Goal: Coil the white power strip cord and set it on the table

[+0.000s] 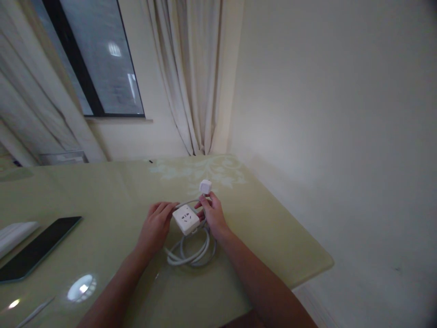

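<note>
A white square power socket block (185, 219) rests on the pale green table (280, 237) between my hands. My left hand (156, 225) grips its left side with curled fingers. My right hand (211, 214) holds the white cord just below the white plug (205, 186), which sticks up above my fingers. The rest of the white cable (191, 255) lies in a loose coil on the table below the block, between my wrists.
A dark tablet (37, 248) lies at the left, with a white flat object (15, 234) beside it. A white stick-like object (32, 313) lies at the near left edge. Curtains (191, 77) and a window (99, 59) stand behind the table; a bare wall is to the right.
</note>
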Demonstrator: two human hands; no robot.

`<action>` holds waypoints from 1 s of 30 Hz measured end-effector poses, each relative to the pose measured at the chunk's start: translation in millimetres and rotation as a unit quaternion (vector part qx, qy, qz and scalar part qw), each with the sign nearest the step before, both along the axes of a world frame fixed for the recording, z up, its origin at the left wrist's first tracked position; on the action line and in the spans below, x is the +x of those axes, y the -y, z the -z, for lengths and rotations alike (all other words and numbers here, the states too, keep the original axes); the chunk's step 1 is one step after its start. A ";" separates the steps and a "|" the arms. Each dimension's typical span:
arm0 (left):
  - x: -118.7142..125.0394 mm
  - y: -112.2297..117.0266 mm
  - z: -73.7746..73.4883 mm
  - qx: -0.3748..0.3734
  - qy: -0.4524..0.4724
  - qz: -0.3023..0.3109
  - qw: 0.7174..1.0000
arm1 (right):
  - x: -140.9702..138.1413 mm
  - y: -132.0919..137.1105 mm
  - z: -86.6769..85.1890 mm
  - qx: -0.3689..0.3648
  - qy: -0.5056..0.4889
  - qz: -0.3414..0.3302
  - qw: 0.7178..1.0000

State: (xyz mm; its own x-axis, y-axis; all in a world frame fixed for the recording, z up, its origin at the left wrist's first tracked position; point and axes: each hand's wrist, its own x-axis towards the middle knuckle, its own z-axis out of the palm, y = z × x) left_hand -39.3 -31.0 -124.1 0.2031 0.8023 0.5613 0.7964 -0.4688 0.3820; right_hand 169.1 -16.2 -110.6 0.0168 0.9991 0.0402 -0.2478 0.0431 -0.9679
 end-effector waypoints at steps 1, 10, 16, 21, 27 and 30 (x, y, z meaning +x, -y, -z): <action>0.2 -0.2 -0.6 -0.005 0.008 0.001 1.000 | 0.6 -1.0 0.7 0.001 -0.008 0.000 1.000; 14.7 5.7 -2.1 -0.075 0.175 0.043 0.981 | 5.9 -5.9 6.0 -0.032 -0.018 -0.092 0.995; 19.2 9.2 -5.7 -0.118 0.209 0.139 0.961 | 8.4 -8.7 10.2 0.002 0.050 -0.053 0.997; 5.6 12.8 -15.9 -0.117 0.002 0.207 0.971 | 10.1 -8.8 8.0 0.061 0.053 0.026 0.996; -0.3 10.3 -13.0 0.026 -0.124 0.146 0.981 | 11.7 -15.4 12.9 0.099 0.063 0.097 0.988; -0.5 10.7 -10.1 0.153 -0.072 0.162 0.972 | 11.4 -20.7 14.4 0.064 0.044 0.127 0.989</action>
